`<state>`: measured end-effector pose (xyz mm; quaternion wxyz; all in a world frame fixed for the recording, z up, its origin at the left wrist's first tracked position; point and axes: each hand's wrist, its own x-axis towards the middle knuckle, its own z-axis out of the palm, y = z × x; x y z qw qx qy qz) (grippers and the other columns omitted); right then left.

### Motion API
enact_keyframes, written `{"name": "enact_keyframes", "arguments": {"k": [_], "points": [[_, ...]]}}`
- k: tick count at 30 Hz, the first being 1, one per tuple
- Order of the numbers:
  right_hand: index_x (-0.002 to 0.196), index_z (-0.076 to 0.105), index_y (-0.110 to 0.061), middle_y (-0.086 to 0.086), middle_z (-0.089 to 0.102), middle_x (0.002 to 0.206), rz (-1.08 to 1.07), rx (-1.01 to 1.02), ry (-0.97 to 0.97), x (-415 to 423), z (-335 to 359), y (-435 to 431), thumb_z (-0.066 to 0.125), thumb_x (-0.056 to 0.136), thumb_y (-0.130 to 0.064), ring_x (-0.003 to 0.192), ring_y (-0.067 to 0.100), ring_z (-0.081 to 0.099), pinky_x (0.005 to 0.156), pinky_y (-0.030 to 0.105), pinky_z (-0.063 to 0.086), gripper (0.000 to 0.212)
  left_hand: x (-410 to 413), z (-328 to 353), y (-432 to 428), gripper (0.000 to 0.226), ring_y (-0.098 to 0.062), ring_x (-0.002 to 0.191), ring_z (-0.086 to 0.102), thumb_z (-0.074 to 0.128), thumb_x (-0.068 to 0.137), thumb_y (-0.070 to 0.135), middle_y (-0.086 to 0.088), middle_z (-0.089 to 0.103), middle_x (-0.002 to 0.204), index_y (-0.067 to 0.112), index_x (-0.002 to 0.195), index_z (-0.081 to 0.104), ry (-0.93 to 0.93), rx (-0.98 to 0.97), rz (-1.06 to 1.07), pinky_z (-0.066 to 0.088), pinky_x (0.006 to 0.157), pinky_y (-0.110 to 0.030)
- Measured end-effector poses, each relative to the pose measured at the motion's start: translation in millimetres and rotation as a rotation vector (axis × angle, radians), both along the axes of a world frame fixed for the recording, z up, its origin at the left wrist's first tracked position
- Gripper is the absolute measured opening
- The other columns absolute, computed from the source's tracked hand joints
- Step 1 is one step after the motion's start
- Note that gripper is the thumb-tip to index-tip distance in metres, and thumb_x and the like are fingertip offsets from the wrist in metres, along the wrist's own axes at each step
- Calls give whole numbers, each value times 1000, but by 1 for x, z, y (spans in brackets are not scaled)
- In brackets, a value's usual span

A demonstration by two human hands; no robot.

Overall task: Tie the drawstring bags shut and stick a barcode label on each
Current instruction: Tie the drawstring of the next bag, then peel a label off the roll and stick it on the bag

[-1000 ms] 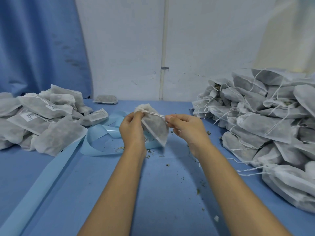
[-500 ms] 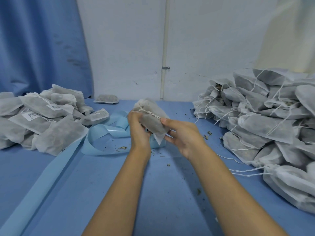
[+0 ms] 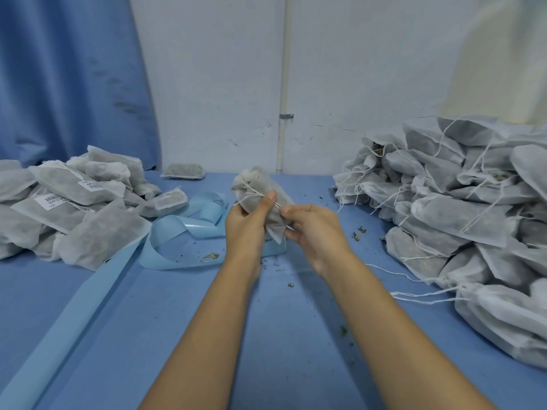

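Bag (image 3: 257, 188) held in the air above the counter (image 3: 296, 335), centre of view, between both hands. Long axis diagonal: gathered mouth points up and away to the left, flat bottom corner points down toward the person. White non-woven fabric, thin and semi-sheer, dark loose filling showing through; pouch is plump.

Left hand (image 3: 245, 223) grips the bag's middle, thumb pressed on the front. Right hand (image 3: 313, 229) pinches the thin white drawstring (image 3: 251, 196) at the bag's right edge; the string runs across the front.

Left pile (image 3: 74, 208): flat bags with white barcode labels (image 3: 94, 184). Right pile (image 3: 458, 208): bigger heap, loose strings trailing. Glossy light-blue liner strip (image 3: 183, 232) curls behind the hands. Dry crumbs scattered on the blue counter.
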<state>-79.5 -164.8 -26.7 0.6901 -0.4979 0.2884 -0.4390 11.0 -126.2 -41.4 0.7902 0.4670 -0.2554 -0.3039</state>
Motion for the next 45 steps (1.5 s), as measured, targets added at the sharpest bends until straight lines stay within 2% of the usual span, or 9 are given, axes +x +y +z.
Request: {"name": "enact_keyframes", "arguments": {"k": [6,10,14,23,27,30,32,36,45], "points": [[88,59,-9,16,66,104,-4,-66,-1,3,-9,3,66,86,-4,95,24,67,86,33,55,9,4,1,0,4,-20,80,66,69,85,11,-4,69,82,11,86,65,92,-46,68,54,76,-30],[115,50,-13,12,68,111,73,0,-35,2,-16,0,71,83,-5,95,20,69,81,29,57,38,9,0,2,6,-20,82,66,70,84,10,-4,70,87,12,87,66,120,-49,92,55,73,-28],[102,65,6,19,71,99,13,8,-26,1,-22,-2,70,80,2,85,22,70,76,25,58,24,5,-2,2,6,-20,81,66,71,83,7,-6,70,85,11,84,66,144,-24,42,56,78,-32],[93,69,-8,5,74,93,73,67,-194,-7,-31,-11,65,87,-18,83,16,71,73,24,57,12,16,2,10,6,-18,81,69,68,85,8,-5,72,87,10,91,67,150,-40,-18,56,78,-32],[117,62,-14,0,65,118,-252,-245,304,-8,-44,-19,53,95,-13,102,7,63,96,29,49,25,19,-2,20,5,-17,67,66,69,82,7,-1,69,70,8,78,66,-46,140,-64,53,60,-25],[138,48,-13,0,51,140,-171,-377,610,-6,-55,-19,48,97,-13,128,14,47,108,29,35,41,12,-14,22,13,-21,66,57,69,77,7,-5,61,67,7,67,61,-249,326,-10,45,63,-31],[136,51,-11,2,55,137,-119,-404,628,-5,-56,-18,48,97,-13,122,14,53,102,23,41,40,8,-18,22,15,-19,63,55,70,74,8,-2,58,62,10,63,60,-276,388,1,43,60,-30],[114,67,-10,1,70,110,-136,-476,594,-2,-57,-13,59,91,-13,87,2,60,62,0,41,24,11,-20,25,23,-16,56,49,69,71,11,4,52,53,16,52,56,-377,453,30,35,52,-26],[129,53,-11,2,60,125,-181,-442,563,-1,-55,-13,71,85,-17,98,10,59,79,14,41,48,37,-32,36,37,-12,48,41,65,79,4,2,42,48,14,51,42,-303,424,13,32,45,-21]]}}
